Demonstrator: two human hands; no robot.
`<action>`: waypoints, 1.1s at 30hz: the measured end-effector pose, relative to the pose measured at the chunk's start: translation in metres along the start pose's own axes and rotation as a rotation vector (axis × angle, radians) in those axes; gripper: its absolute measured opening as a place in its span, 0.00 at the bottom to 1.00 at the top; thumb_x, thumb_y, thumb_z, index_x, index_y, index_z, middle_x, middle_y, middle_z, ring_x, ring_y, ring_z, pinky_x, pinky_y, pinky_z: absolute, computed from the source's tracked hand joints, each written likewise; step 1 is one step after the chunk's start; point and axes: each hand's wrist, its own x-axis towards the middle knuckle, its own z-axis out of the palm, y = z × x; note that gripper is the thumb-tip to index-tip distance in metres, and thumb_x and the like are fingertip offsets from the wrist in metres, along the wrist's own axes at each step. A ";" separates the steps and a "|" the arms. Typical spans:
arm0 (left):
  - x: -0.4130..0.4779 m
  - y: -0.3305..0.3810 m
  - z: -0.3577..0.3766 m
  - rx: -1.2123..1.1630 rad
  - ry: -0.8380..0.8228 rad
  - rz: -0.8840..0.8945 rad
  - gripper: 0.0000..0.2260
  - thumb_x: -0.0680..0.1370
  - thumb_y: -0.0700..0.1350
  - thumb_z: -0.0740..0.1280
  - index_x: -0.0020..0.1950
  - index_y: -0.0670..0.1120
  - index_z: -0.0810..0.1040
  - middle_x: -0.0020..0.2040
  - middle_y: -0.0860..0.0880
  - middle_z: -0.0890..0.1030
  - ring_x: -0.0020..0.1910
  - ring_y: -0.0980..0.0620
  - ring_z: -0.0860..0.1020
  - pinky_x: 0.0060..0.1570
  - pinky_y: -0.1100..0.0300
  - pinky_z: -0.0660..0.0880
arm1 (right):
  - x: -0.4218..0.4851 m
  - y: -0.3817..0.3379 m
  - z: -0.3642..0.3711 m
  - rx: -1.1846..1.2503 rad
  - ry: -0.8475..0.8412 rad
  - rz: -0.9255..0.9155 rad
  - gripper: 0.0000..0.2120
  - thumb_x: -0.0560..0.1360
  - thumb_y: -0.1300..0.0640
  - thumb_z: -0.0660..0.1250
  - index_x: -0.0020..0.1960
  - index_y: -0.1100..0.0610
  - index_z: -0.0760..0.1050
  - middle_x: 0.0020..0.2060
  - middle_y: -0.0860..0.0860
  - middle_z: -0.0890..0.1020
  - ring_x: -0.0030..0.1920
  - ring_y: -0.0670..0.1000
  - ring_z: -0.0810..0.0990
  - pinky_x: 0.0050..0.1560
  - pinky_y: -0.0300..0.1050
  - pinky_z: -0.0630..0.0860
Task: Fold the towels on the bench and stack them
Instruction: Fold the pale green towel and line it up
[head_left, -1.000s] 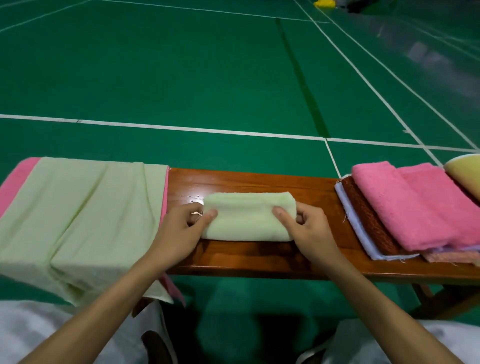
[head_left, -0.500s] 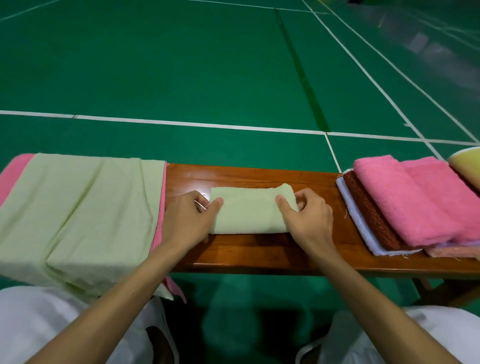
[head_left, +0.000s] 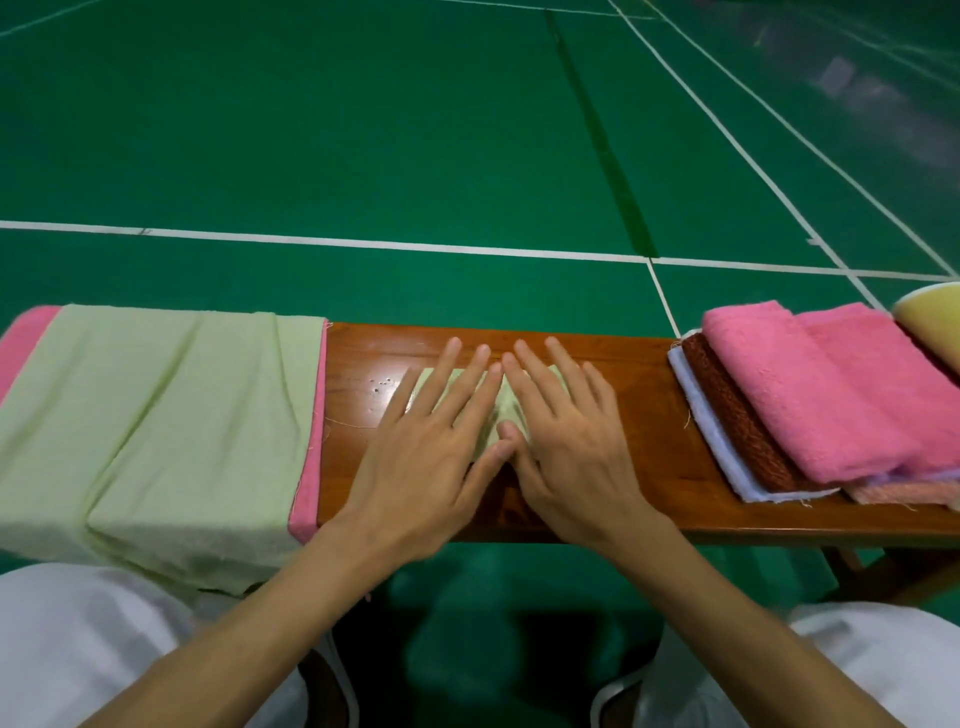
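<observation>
Head view: both hands lie flat, side by side, on a small folded pale green towel (head_left: 506, 410) in the middle of the wooden counter (head_left: 644, 415). The left hand (head_left: 431, 457) covers the towel's left part and the right hand (head_left: 566, 447) its right part. All fingers are straight and spread, curled round nothing. The palms press the cloth down, the index fingers nearly meet, and the thumbs touch at the near side. Only narrow strips of the towel show between the fingers, whose tips reach past its far edge onto bare wood.

Left of the left hand, a large unfolded green towel (head_left: 156, 415) drapes across the counter and hangs over its near edge. It lies on a pink towel (head_left: 306, 493) whose border shows beside it.

Well apart to the right of the right hand sit folded towels. Two pink folded towels (head_left: 800, 400) lie on a brown towel (head_left: 727, 410) and a white towel (head_left: 711, 447), with a pale yellow towel (head_left: 930, 327) at the frame's edge.

Beyond the fingertips stretches a green court floor (head_left: 363, 130) with white lines.
</observation>
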 end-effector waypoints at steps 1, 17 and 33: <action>0.000 0.000 0.005 0.002 -0.043 -0.005 0.31 0.86 0.63 0.39 0.85 0.48 0.48 0.85 0.50 0.46 0.83 0.51 0.38 0.82 0.45 0.48 | 0.000 0.001 0.005 -0.009 -0.072 -0.007 0.28 0.85 0.46 0.47 0.82 0.56 0.59 0.82 0.54 0.59 0.83 0.56 0.51 0.79 0.62 0.55; -0.002 -0.019 0.028 -0.046 -0.149 -0.252 0.31 0.85 0.60 0.38 0.85 0.48 0.51 0.84 0.50 0.53 0.83 0.44 0.54 0.80 0.44 0.55 | -0.016 0.047 0.030 0.122 -0.168 0.214 0.29 0.85 0.42 0.39 0.82 0.47 0.58 0.82 0.49 0.60 0.81 0.55 0.57 0.77 0.61 0.60; 0.014 -0.039 0.013 -0.458 -0.019 -0.690 0.28 0.78 0.70 0.61 0.41 0.46 0.79 0.51 0.47 0.78 0.55 0.48 0.74 0.50 0.49 0.74 | 0.014 0.052 -0.013 0.401 -0.242 0.773 0.27 0.79 0.30 0.58 0.50 0.54 0.79 0.43 0.51 0.82 0.46 0.55 0.80 0.43 0.49 0.72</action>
